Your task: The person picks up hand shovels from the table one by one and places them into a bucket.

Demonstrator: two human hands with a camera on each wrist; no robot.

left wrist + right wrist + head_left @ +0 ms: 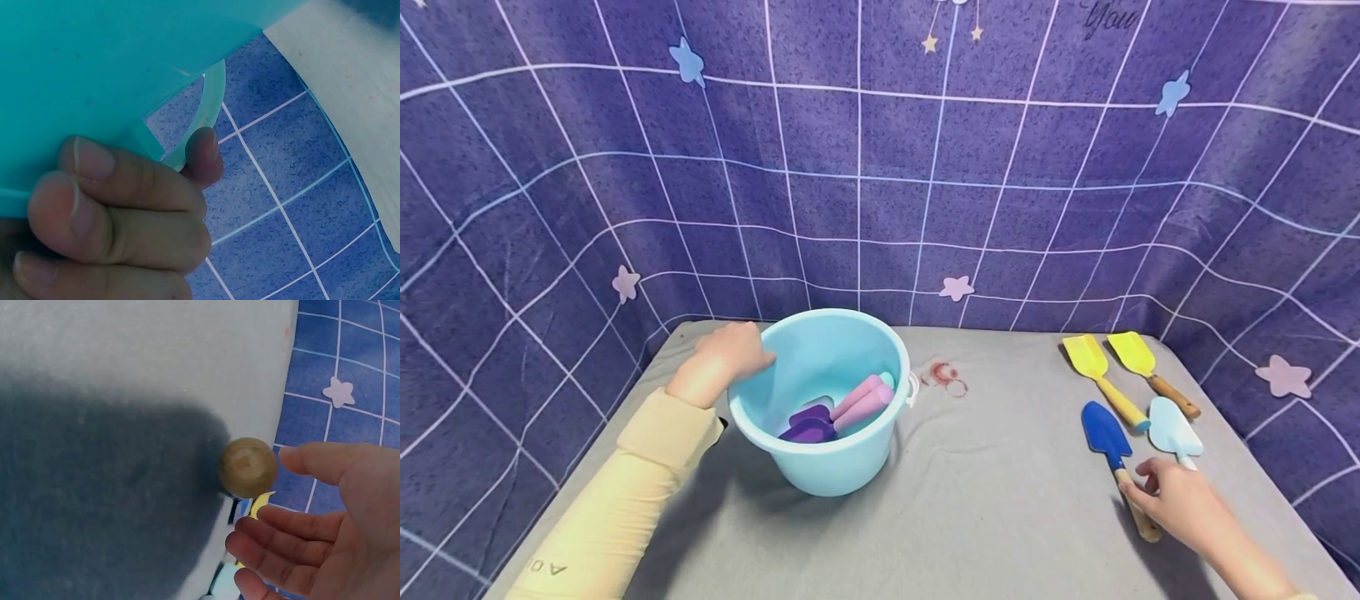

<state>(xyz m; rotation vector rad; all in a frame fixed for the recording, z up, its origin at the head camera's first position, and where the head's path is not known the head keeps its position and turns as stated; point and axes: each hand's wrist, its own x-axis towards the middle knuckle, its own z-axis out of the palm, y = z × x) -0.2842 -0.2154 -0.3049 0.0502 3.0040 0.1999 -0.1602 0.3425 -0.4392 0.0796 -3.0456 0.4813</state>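
At the left of the head view, my left hand (735, 350) grips the rim of a light blue bucket (838, 471). Its curled fingers (137, 231) press against the bucket's outside in the left wrist view, beside the pale bail handle (211, 100). Inside the bucket lie purple hand trowels (811, 427) with pink handles. My right hand (1187, 500) hovers around the wooden handle of a blue trowel (1103, 429) on the table. In the right wrist view, thumb and fingers stand apart either side of that handle's round end (248, 467).
A pale blue trowel (1172, 427) lies just beyond my right hand. Behind it are a yellow shovel (1086, 357) and another yellow shovel with a wooden handle (1133, 354). A reddish stain (942, 375) marks the grey tabletop (985, 500). Purple grid-patterned cloth (895, 200) hangs around the table.
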